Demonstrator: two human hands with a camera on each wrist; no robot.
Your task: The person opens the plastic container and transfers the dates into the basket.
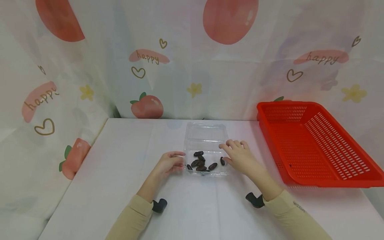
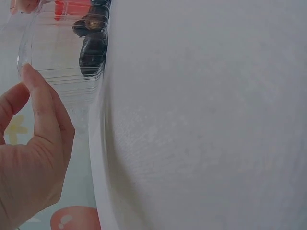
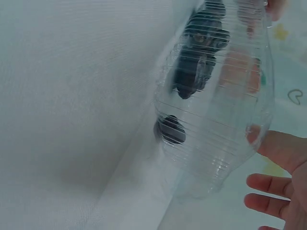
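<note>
Clear box (image 1: 214,156) is set mid-worktop (image 1: 192,210), within reach of both hands. Lid (image 1: 207,131) is laid back at 12 o'clock, presumably so the tray is left uncovered from above.

Dates (image 1: 200,163), dark and oblong, are held in the tray: most bunched from centre to 7 o'clock, a lone date (image 1: 222,161) parked at 3 o'clock, just inside the wall.

Left hand (image 1: 168,164) is placed at the box's 9 o'clock, fingers loosely bent. A fingertip is seen at the rim, nothing gripped; likely put there to steady the light plastic.

Right hand (image 1: 240,158) is placed at 3 o'clock. Fingers are spread and arched, nothing gripped. The thumb is shown at the box edge in the right wrist view, the lone date just beside it. With both sides covered, sliding is probably limited.

Red basket (image 1: 300,143) is stood at 2 to 3 o'clock, well apart from the box; probably parked there so the middle is kept free for the hands.
</note>
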